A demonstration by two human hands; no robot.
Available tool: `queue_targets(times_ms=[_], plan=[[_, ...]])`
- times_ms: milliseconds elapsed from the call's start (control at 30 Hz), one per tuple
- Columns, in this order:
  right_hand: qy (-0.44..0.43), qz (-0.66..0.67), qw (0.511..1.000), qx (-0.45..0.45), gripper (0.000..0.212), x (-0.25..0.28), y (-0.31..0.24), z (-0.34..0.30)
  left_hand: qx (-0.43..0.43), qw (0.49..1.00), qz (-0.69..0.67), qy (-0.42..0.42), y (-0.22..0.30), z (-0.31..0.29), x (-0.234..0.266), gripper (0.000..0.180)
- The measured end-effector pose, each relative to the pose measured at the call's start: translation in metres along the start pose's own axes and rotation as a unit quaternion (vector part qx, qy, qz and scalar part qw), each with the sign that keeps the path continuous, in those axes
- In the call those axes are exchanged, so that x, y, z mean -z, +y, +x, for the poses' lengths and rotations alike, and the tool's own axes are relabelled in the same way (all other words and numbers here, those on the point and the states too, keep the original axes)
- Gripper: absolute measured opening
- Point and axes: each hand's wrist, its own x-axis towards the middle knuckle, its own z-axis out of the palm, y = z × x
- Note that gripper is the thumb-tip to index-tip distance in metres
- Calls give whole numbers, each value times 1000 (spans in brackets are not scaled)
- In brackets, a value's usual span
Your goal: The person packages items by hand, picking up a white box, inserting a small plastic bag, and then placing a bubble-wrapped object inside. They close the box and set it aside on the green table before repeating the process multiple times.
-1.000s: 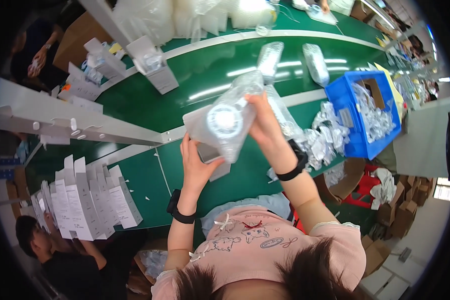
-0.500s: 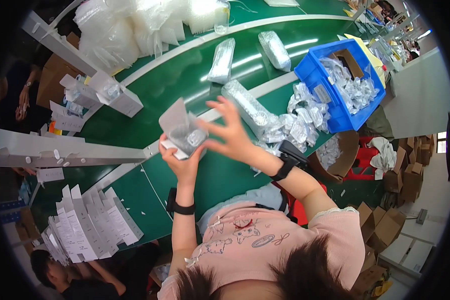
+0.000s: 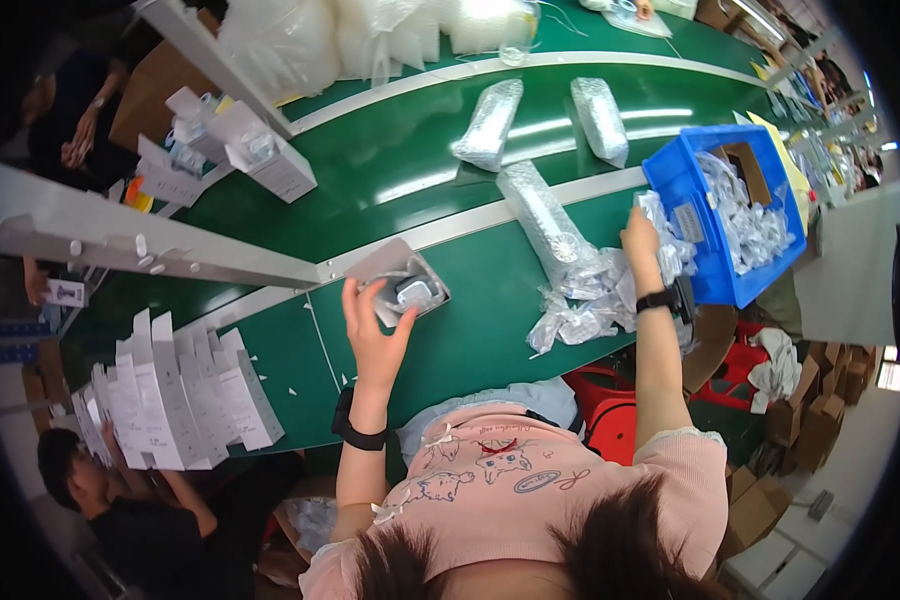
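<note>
Near edge: stack of flat white cartons [image 3: 170, 395] stands at the left of the green bench [image 3: 470, 300]. Left hand [image 3: 375, 330] is partly curled, fingers and thumb holding the open white box [image 3: 400, 285] by its near side; a small bagged part lies inside. Half a second ago that box was raised in front of the chest with both hands at it; now it is lower, close over the bench, and held by the left alone.

Right hand [image 3: 642, 235] has gone out to the right, fingers closed round a clear bagged item [image 3: 660, 215] at the rim of the blue crate [image 3: 715, 235]. Loose clear bags [image 3: 580, 305] lie between the hands.

Farther off, silvery wrapped packs [image 3: 490, 125] rest on the conveyor belt [image 3: 410, 160]. Judgement: one box filled; the next piece is being fetched.
</note>
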Motion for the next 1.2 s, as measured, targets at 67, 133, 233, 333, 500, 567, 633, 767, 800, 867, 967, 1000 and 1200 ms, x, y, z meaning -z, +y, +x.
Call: queue_targets(times_ms=[67,133,233,333,500,567,633,767,800,867,967,1000,1200], plan=[[17,46,998,-47,32,54,-40,-19,13,997,72,-17,6,6,6,37],[26,172,982,70,32,101,-72,-42,36,997,67,-7,9,10,8,22],[-42,401,831,384,37,165,-137,-88,85,995,54,-4,7,23,12,15],[-96,394,715,569,34,183,-194,-124,160,987,27,-11,7,30,15,13],[-24,179,666,724,21,145,-246,-140,121,992,-14,25,1,35,9,12],[7,122,639,759,18,134,-253,-143,95,993,-45,54,-5,33,7,11],[-74,84,639,761,23,130,-258,-149,121,991,-42,46,-8,31,8,11],[-19,202,605,770,40,127,-256,-150,150,984,-92,28,-24,23,17,14],[29,268,586,764,47,126,-253,-146,126,981,-148,26,-28,21,20,16],[6,350,620,702,57,114,-238,-136,76,988,-112,71,-37,11,46,26],[-26,493,685,535,79,87,-221,-123,59,969,181,160,-69,-13,121,45],[-70,469,693,543,85,77,-223,-125,18,924,352,148,-97,-30,149,55],[-320,420,686,500,100,59,-269,-114,188,776,591,-117,-166,-103,224,83]])
